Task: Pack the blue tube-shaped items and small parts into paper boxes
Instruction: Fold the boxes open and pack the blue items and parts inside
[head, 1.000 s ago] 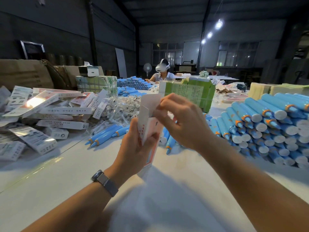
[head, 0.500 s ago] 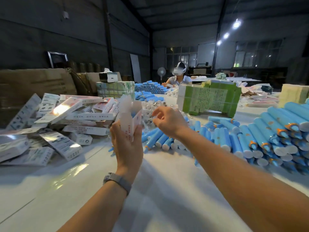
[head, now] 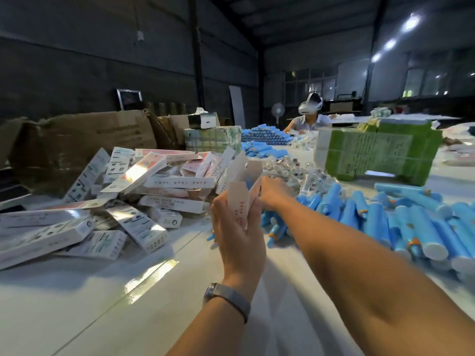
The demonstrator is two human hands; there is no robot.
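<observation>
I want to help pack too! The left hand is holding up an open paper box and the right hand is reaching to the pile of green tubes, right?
Nearly. The tubes are blue, not green, as the head view shows. The left hand does hold up the open paper box, and the right hand reaches toward the pile.
</observation>
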